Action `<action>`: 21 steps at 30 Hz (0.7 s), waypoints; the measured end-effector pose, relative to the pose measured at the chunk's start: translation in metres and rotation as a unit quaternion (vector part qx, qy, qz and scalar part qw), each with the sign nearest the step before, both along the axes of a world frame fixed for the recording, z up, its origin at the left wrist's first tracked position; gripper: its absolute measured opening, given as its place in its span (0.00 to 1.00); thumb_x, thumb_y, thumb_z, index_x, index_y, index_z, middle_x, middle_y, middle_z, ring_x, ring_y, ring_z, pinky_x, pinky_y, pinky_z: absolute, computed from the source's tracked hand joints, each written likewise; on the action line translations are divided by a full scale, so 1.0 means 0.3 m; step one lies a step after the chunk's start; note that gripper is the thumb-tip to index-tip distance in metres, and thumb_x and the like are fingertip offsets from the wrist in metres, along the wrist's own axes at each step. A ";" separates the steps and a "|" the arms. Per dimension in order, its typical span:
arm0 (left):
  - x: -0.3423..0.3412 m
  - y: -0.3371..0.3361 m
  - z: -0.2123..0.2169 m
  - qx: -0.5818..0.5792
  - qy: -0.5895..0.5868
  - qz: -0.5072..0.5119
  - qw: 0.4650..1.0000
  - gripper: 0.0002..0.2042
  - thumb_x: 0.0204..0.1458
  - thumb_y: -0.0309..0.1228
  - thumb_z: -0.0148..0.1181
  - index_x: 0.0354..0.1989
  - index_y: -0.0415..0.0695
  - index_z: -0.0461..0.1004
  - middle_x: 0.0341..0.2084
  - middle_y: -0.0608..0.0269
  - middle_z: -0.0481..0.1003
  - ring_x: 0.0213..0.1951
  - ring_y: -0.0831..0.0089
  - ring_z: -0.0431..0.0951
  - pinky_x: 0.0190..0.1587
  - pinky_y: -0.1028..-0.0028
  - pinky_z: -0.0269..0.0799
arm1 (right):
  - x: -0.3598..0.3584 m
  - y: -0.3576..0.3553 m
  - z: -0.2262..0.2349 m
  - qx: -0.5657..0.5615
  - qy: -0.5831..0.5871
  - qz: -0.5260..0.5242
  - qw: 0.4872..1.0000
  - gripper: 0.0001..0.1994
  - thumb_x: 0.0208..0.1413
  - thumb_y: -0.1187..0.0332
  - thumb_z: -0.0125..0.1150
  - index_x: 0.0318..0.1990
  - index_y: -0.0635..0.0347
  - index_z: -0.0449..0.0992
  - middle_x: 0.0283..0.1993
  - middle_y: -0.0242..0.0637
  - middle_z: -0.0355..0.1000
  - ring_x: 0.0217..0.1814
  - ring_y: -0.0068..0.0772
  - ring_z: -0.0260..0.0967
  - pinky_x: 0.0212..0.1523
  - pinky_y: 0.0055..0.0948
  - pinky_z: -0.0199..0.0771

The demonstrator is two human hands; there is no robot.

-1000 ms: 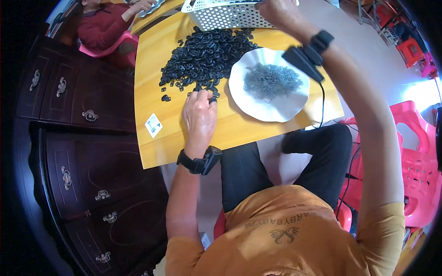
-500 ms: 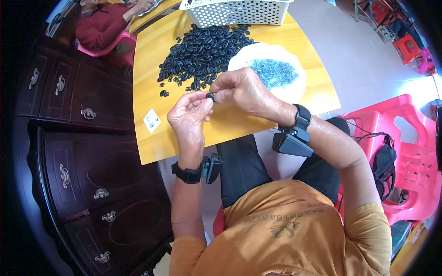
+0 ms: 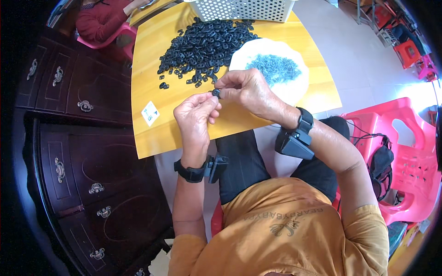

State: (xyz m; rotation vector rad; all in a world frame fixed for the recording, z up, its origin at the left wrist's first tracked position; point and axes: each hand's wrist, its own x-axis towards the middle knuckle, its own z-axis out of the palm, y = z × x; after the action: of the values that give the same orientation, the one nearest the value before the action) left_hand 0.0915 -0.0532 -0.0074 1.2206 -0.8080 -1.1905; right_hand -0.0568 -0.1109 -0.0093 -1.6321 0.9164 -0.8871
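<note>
- Thumb and fingers of the left hand (image 3: 195,115) pinch one small black plastic piece (image 3: 216,93) over the yellow wooden worktop (image 3: 170,126); the right hand (image 3: 252,94) curls in at it, grip unclear.
- Much seems left: heaped black oval pieces (image 3: 202,50), and slim grey bits (image 3: 275,69) on a white scalloped plate (image 3: 241,51).
- Finished ones cannot be told.

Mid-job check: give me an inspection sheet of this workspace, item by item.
Surface: yellow table, printed white label near left edge.
Job's things: pile of black pieces; white plate bearing small grey-blue bits; white basket at far edge.
Clutter: stray black pieces left of the pile.
Grip: left hand pinches a small black piece; right hand at it, its hold unclear.
Cables: dark cord over pink chair.
Surroundings: dark cabinet left; another person's red sleeve far left.
</note>
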 end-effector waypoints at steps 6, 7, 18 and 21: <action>0.013 0.000 -0.002 0.014 -0.004 -0.025 1.000 0.04 0.47 0.22 0.58 0.30 0.33 0.73 0.18 0.61 0.74 0.17 0.82 0.69 0.19 0.86 0.61 | -0.017 0.000 0.001 0.001 0.007 0.012 1.000 0.08 0.49 0.75 0.60 0.36 0.69 0.76 0.31 0.35 0.75 0.34 0.19 0.70 0.38 0.21 0.72; 0.012 0.000 -0.002 0.018 -0.016 -0.026 0.999 0.04 0.47 0.22 0.58 0.29 0.33 0.73 0.17 0.62 0.73 0.16 0.83 0.68 0.18 0.86 0.60 | -0.017 0.001 0.002 -0.002 0.012 0.011 1.000 0.08 0.48 0.75 0.60 0.36 0.69 0.76 0.31 0.35 0.75 0.34 0.19 0.70 0.38 0.21 0.72; 0.002 -0.004 -0.050 -0.009 -0.006 0.005 1.000 0.02 0.47 0.22 0.58 0.26 0.36 0.73 0.15 0.66 0.70 0.14 0.87 0.64 0.16 0.88 0.56 | -0.015 0.006 0.002 0.008 0.006 0.012 1.000 0.08 0.48 0.75 0.59 0.36 0.70 0.76 0.30 0.34 0.74 0.35 0.18 0.69 0.38 0.21 0.72; 0.010 0.002 -0.060 -0.013 0.014 0.008 1.000 0.02 0.46 0.21 0.58 0.26 0.36 0.73 0.15 0.67 0.70 0.13 0.87 0.64 0.15 0.88 0.56 | -0.012 0.007 0.006 0.022 -0.001 0.014 1.000 0.08 0.48 0.75 0.59 0.36 0.70 0.76 0.30 0.33 0.74 0.34 0.18 0.69 0.38 0.21 0.72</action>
State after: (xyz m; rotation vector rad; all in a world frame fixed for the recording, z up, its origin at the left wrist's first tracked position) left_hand 0.0944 -0.0526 -0.0256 1.1846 -0.7903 -1.1771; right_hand -0.0603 -0.1088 -0.0076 -1.6036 0.9036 -0.8435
